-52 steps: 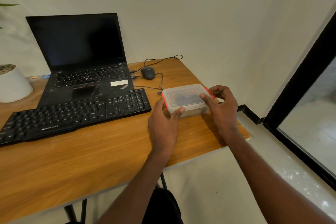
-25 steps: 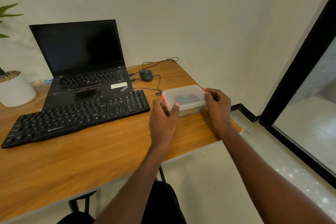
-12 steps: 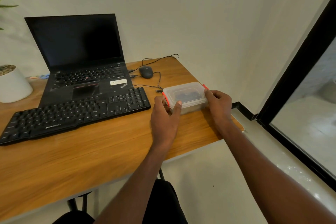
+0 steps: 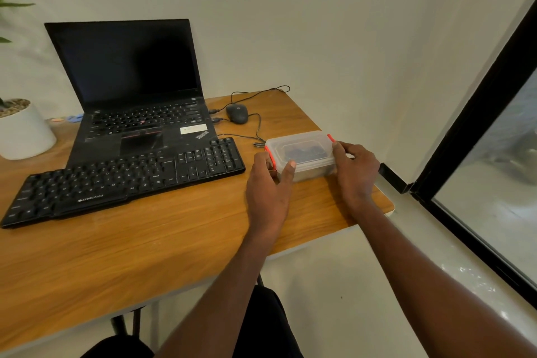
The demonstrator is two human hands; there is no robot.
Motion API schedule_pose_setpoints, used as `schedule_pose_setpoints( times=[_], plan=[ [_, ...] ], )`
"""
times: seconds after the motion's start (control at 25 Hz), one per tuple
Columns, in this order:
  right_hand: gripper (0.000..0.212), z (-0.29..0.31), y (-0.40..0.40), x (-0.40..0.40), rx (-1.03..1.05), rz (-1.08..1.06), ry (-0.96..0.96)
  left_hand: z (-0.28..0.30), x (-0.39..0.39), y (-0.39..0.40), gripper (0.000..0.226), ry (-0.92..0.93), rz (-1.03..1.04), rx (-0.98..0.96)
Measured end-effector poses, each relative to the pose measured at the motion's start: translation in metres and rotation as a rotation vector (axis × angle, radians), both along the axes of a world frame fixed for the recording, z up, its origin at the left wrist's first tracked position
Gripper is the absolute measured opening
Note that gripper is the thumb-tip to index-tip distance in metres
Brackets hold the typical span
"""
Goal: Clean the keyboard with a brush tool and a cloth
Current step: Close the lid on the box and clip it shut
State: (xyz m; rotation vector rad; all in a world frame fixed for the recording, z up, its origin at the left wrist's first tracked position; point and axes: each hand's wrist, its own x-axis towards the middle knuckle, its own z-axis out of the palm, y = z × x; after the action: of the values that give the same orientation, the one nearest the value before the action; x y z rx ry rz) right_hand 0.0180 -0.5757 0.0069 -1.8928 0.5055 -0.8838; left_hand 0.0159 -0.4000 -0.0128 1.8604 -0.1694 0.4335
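A black external keyboard [image 4: 125, 182] lies across the wooden desk [image 4: 162, 244] in front of an open black laptop [image 4: 136, 87]. To its right stands a clear plastic box [image 4: 302, 154] with red clips and a closed lid; something dark shows dimly inside. My left hand [image 4: 268, 186] grips the box's left end, thumb on the front edge of the lid. My right hand [image 4: 356, 168] grips the right end by the red clip. No brush or cloth is plainly visible.
A black wired mouse [image 4: 236, 113] and its cable lie behind the box. A white plant pot [image 4: 24, 131] stands at the far left. The desk's right edge is just past my right hand, with a window frame [image 4: 465, 136] beyond.
Both hands stay on the ends of the box. My right hand's fingers have shifted from above the lid down onto the right clip. The box has barely moved.
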Motion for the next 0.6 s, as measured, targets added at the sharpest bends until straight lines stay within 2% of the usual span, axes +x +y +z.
schedule_pose_setpoints(
  times=[0.28, 0.44, 0.52, 0.6],
  plan=[
    [0.041, 0.004, 0.013, -0.001, -0.202, 0.071, 0.071, 0.003, 0.000, 0.000, 0.052, 0.049, 0.037, -0.052],
    [0.040, 0.008, 0.004, 0.030, -0.089, 0.144, 0.037, 0.019, 0.035, -0.004, 0.059, 0.052, -0.047, -0.023],
    [0.044, 0.015, -0.005, 0.067, -0.020, 0.175, 0.024, 0.037, 0.072, -0.006, 0.061, 0.107, -0.108, -0.016],
    [0.048, 0.028, -0.012, 0.111, 0.008, 0.195, 0.049, 0.059, 0.114, -0.008, 0.053, 0.187, -0.184, -0.033]
  ],
)
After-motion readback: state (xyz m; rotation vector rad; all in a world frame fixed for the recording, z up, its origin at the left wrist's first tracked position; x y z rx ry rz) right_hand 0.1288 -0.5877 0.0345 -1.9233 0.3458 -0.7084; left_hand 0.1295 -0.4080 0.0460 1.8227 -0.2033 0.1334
